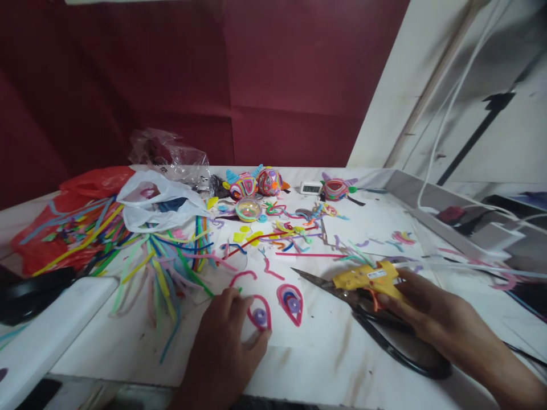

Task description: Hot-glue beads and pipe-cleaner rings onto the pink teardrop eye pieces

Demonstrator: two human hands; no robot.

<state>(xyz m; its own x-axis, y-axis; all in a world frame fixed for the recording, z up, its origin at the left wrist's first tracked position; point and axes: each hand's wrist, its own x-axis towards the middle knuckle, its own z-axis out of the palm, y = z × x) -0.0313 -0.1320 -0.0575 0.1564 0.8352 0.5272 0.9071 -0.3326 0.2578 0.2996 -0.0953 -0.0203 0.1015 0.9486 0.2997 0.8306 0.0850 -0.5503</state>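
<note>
My left hand (226,341) is curled over the white sheet, thumb and fingers closed around the edges of a pink pipe-cleaner loop (269,319) with a purple bead (259,316) inside. Just right of it lies a second pink teardrop loop (300,315), holding a blue curl and another purple bead (293,306). A yellow hot glue gun (365,277) is gripped in my right hand (421,307), a finger at its orange trigger. Black-handled scissors (393,347) lie on the table beneath the gun, blades pointing left. A loose pink piece (243,274) curves above my left fingers.
Bundled pipe cleaners (158,273) and plastic bags (158,199) fill the left side. Colourful wrapped figures (269,181), a small digital clock (311,188) and a clear bowl (248,210) stand behind cut scraps. A white device (51,336) sits front left; cables (453,97) hang right.
</note>
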